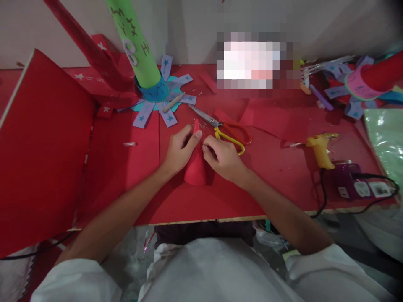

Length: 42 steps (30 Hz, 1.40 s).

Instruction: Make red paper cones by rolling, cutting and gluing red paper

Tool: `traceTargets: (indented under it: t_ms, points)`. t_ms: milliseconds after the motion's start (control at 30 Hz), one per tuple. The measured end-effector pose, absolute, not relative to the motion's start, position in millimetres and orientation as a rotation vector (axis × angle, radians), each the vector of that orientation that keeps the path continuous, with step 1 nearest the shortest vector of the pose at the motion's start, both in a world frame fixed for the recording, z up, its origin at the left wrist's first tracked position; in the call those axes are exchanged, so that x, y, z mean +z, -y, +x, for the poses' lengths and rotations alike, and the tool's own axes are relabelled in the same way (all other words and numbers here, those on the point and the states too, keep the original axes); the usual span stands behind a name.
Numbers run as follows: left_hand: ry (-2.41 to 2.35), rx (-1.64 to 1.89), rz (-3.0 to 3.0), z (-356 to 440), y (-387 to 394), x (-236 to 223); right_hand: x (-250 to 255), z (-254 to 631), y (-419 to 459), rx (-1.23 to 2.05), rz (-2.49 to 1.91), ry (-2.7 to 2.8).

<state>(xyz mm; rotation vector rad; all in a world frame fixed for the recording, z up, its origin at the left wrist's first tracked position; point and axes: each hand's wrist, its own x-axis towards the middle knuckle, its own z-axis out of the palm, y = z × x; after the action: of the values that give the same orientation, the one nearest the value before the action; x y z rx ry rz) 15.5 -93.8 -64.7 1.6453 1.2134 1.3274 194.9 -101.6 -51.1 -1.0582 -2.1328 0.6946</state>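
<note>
A red paper cone [195, 170] stands on the red tabletop in front of me, its tip pointing away. My left hand [181, 147] is closed on the cone's left side, with the thumb near the tip. On the other side, my right hand [222, 156] has its fingers pinched together close to the cone's edge; whether they grip the paper or something tiny cannot be made out. Just beyond my right hand lie scissors [217, 123] with one orange and one yellow handle. Small pale scraps lie by the cone's tip.
A green paper tube [138, 50] with a blue base stands at the back left. A red board [47, 155] rises at left. Toward the right are a yellow glue gun [321, 151], a purple power box [355, 182] with cables, and a red tube with a pink band [362, 82].
</note>
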Motion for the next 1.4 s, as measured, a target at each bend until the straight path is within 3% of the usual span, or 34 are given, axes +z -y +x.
traceTargets:
  t_ms: [300, 1133, 1400]
  points:
    - [-1.244, 1.304, 1.666, 17, 94, -62, -50, 195, 101, 0.661, -1.054, 2.113]
    - [-1.102, 1.341, 1.541, 16, 93, -64, -45, 186, 97, 1.316, -0.923, 1.672]
    - [-1.162, 1.328, 1.558, 16, 92, -66, -47, 190, 102, 1.192, -0.987, 1.779]
